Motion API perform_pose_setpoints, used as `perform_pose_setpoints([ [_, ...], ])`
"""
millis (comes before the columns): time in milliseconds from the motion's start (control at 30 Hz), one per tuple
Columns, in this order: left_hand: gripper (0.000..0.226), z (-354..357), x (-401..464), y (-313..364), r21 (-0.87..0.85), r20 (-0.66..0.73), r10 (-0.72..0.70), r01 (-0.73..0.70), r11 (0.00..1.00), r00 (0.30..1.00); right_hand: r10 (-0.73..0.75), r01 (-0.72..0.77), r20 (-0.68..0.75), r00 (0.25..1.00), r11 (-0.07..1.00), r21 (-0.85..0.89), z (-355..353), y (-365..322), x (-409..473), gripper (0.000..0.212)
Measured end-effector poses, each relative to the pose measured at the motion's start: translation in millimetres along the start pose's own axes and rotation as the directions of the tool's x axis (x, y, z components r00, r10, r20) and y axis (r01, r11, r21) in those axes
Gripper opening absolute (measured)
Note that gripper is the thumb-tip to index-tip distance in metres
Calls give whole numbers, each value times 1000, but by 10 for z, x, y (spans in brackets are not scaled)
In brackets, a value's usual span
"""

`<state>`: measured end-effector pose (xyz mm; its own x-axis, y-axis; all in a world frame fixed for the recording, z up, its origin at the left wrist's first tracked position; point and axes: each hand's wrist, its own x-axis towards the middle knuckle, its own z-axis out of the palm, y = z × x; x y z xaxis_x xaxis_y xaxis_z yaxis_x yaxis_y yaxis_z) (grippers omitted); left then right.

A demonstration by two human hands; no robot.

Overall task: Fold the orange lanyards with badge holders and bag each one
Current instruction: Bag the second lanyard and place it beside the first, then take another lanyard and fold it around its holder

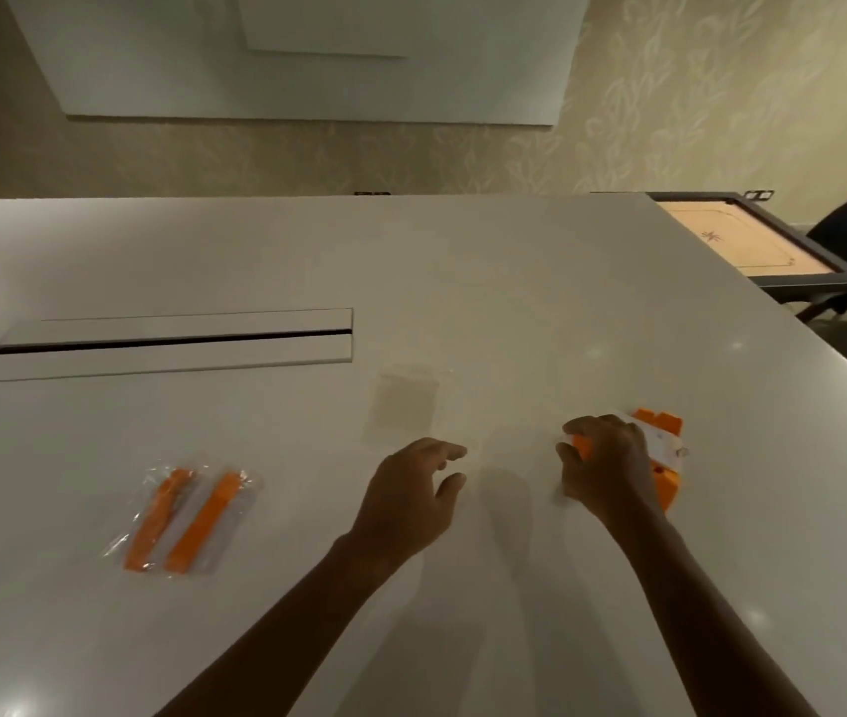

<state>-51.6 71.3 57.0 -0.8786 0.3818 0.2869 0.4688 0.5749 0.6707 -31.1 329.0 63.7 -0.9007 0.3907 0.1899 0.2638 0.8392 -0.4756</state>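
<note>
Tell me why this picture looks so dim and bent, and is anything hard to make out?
Head view: dim, warm light; the wide lens bows the table edges. Small glare spots dot its surface. The empty clear bags nearly vanish against it. Soft blur hides detail in the lanyard pile under the right hand.

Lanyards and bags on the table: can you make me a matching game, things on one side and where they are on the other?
Things:
1. bagged lanyards
2. empty clear bags
3. orange lanyard pile
4. left hand

Places:
A. under the right hand
B. hovering over the table, holding nothing
C. far left, lying side by side
D. flat, just beyond the left hand

Pairs: 1-C, 2-D, 3-A, 4-B
</note>
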Motion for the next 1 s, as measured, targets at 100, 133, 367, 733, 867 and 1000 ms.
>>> perform_pose_setpoints([
  [100, 37, 277, 121, 252, -20, 87, 39, -37, 999, 995, 13, -16, -68, 998, 999, -31, -127, 294, 33, 25],
  [133, 39, 371, 164, 337, -25, 113, 51, -49, 998, 992, 29, -32, -80, 996, 999, -35, -168, 376, 43, 27],
  [367, 47, 884, 353, 781, -47, 247, 100, -91, 995, 964, 99, -99, 13, 995, 995, -34, -326, 830, 210, 41],
  [733, 68, 1225, 342, 952, 26, 378, 48, -63, 998, 925, 167, -162, 208, 964, 986, -40, -249, 1074, 312, 64],
  [867, 67, 1224, 331, 937, 26, 370, 20, -32, 999, 929, 166, -146, 249, 954, 984, -97, -262, 1112, 380, 70],
  [1000, 66, 1216, 316, 910, 35, 359, -11, -2, 999, 933, 185, -151, 273, 944, 979, -140, -268, 1161, 481, 69],
])
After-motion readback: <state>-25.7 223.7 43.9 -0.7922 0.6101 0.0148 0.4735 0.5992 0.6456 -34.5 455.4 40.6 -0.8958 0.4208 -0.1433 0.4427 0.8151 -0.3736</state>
